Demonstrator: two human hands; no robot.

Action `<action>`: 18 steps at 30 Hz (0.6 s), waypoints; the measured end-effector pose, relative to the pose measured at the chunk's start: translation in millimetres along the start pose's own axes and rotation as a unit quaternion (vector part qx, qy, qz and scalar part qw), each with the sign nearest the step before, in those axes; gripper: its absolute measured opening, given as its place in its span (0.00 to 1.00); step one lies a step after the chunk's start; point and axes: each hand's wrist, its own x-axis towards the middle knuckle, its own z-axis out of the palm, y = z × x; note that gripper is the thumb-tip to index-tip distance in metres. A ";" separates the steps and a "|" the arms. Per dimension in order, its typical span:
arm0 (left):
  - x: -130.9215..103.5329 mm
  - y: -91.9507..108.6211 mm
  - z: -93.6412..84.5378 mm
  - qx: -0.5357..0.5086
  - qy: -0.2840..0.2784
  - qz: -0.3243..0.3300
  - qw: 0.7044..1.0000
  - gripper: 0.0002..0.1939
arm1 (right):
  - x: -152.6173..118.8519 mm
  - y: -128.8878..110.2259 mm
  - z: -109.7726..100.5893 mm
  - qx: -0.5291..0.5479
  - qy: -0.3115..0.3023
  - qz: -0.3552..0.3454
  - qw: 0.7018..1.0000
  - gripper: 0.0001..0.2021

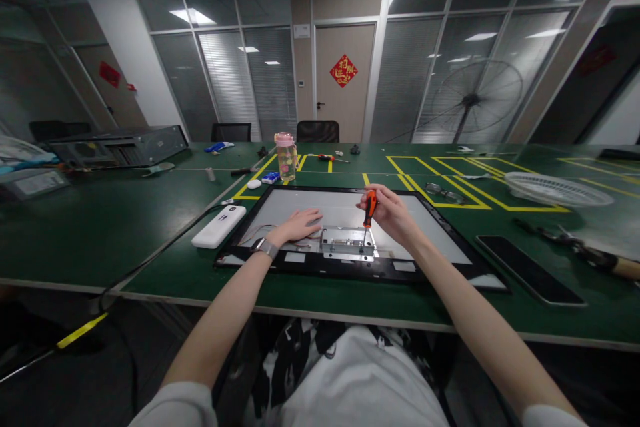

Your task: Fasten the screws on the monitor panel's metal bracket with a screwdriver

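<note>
A flat panel with a black frame and a pale grey back lies on the green table in front of me. A silver metal bracket sits near its front edge. My right hand grips an orange and black screwdriver, tilted slightly, its tip pointing down at the bracket's right part. Whether the tip sits in a screw is too small to tell. My left hand lies flat on the panel, fingers stretched out beside the bracket's left end. Thin wires run near that wrist.
Left of the panel lies a white power bank. Behind stand a pink-lidded bottle and a second screwdriver. A black phone, glasses and a white basket are on the right. A computer case is far left.
</note>
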 end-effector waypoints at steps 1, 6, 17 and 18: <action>0.0 0.3 -0.1 0.000 0.000 0.000 1.000 0.29 | 0.1 -0.1 -0.1 0.005 -0.003 0.004 1.000 0.11; 0.2 1.0 0.1 0.003 0.001 -0.002 1.000 0.29 | -0.5 -0.7 2.3 0.015 -0.011 0.004 1.000 0.09; 0.2 0.3 0.6 0.003 0.004 0.000 1.000 0.29 | -1.1 -2.1 4.1 0.020 -0.024 0.025 0.999 0.11; 0.4 0.1 0.8 0.004 0.005 0.000 1.000 0.29 | -1.3 -2.5 4.9 0.022 -0.024 0.024 0.999 0.10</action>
